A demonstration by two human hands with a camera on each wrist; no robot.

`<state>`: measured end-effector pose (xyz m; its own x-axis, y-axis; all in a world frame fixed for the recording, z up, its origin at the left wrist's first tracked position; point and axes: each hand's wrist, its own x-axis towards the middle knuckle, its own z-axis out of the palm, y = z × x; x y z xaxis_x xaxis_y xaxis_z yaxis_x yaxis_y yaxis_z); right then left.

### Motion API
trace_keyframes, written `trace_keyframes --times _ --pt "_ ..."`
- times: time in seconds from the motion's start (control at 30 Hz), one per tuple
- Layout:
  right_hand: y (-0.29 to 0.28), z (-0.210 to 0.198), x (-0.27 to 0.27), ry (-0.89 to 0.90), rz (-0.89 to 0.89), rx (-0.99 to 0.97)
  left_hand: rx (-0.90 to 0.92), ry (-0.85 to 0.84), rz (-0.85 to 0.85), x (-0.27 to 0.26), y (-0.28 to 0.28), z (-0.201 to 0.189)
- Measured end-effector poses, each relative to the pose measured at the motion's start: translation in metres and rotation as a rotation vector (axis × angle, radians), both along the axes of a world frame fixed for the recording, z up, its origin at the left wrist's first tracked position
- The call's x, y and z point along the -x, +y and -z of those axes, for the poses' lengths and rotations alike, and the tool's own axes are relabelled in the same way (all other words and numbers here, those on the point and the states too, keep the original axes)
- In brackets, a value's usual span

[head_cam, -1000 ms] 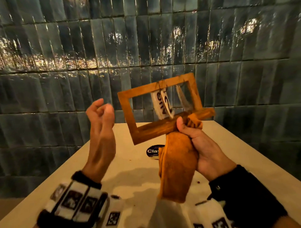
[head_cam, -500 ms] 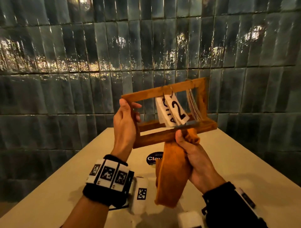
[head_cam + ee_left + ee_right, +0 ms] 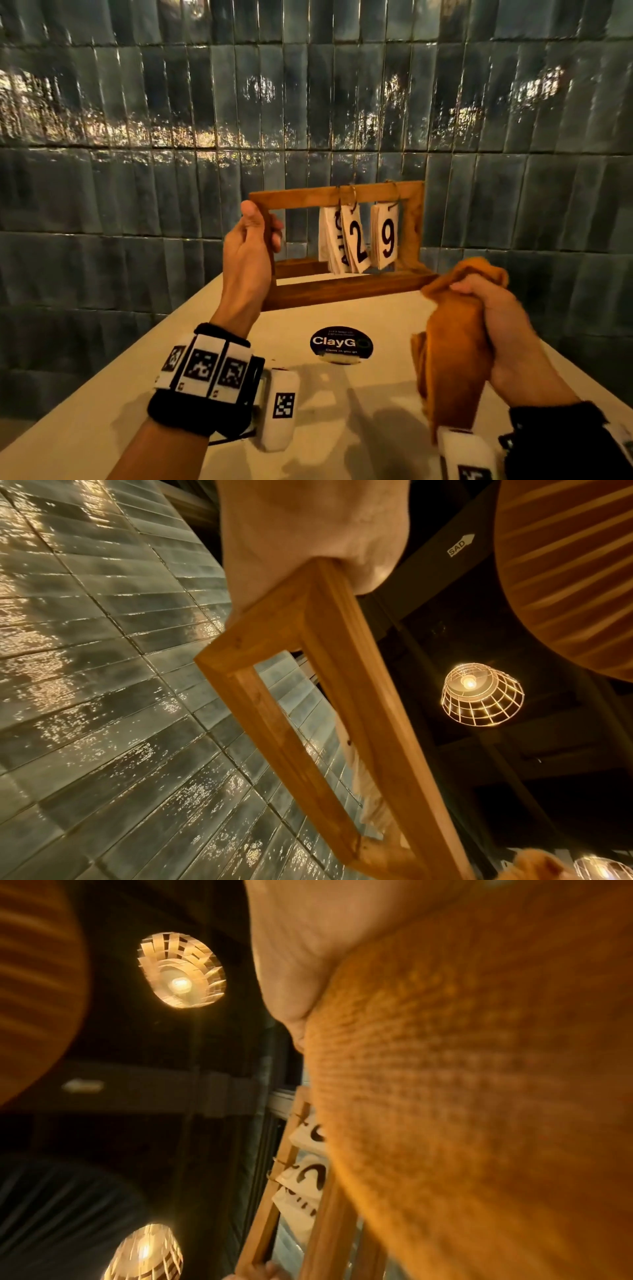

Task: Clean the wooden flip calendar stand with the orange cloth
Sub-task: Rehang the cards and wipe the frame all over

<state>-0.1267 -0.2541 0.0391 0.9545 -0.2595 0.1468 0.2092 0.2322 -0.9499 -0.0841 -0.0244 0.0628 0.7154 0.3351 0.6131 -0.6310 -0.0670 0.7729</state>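
Observation:
The wooden flip calendar stand (image 3: 342,197) is held upright above the far end of the table, its white cards (image 3: 356,240) showing "2" and "9". My left hand (image 3: 251,236) grips the frame's left post, fingers curled round it; the left wrist view shows the frame (image 3: 342,696) running away from my palm. My right hand (image 3: 486,308) grips the bunched orange cloth (image 3: 452,349) just off the right end of the base bar, and the rest of the cloth hangs down. In the right wrist view the cloth (image 3: 462,1096) fills most of the picture, with the stand (image 3: 329,1218) beyond it.
A pale table (image 3: 342,411) stretches ahead to a dark tiled wall (image 3: 308,102). A round black "ClayGo" sticker (image 3: 340,342) lies on the table below the stand. Wire and woven lamps (image 3: 483,696) hang overhead.
My left hand came in and took the stand's left post. The stand swung from tilted to upright. My right hand with the cloth let go of the base bar and moved off to its right end.

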Motion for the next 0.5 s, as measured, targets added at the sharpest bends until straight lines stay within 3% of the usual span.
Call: trace_keyframes --times 0.13,0.23,0.33,0.5 --pt "-0.014 -0.029 -0.014 -0.299 0.435 0.264 -0.036 0.022 -0.050 -0.001 -0.003 0.002" --pt "-0.010 -0.055 -0.032 -0.488 0.587 0.545 -0.032 0.022 -0.034 -0.001 -0.007 0.004" --pt "0.012 -0.062 -0.055 -0.557 0.601 0.705 -0.009 0.025 0.019 0.001 -0.012 0.004" --pt "0.037 -0.062 -0.059 -0.606 0.530 0.634 0.013 -0.027 0.068 0.008 -0.015 0.001"
